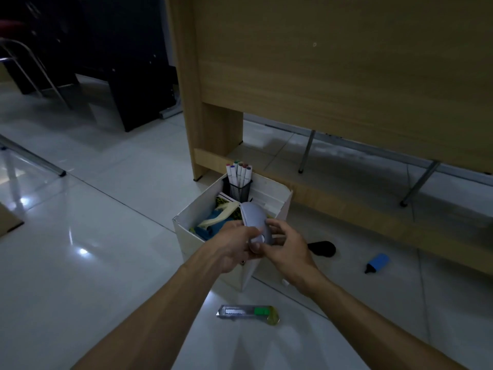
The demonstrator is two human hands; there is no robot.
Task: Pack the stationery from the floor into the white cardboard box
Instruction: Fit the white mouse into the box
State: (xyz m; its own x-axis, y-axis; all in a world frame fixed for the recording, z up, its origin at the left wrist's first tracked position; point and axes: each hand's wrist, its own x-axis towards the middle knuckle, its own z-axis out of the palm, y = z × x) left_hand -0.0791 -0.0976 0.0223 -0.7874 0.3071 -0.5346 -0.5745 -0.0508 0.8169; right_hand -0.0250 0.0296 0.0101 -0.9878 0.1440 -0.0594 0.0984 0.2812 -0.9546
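Note:
A white cardboard box (205, 247) stands open on the tiled floor by a wooden desk. Inside it are a black mesh pen cup (236, 192) full of markers (238, 173) and a blue-and-yellow book (213, 222). Both hands hold a pale grey oval case (253, 217) over the box's near corner. My left hand (234, 244) grips its lower end and my right hand (285, 244) pinches its right side. On the floor lie a utility knife (248, 313) with a green slider, a blue highlighter (377, 263) and a black oval object (322, 248).
The wooden desk (333, 76) rises right behind the box, with its foot rail (346, 209) along the floor. Metal chair legs (305, 153) stand under it. More chair legs (34, 158) and dark furniture (128, 76) are at the left. A small white item (285, 283) lies by the box.

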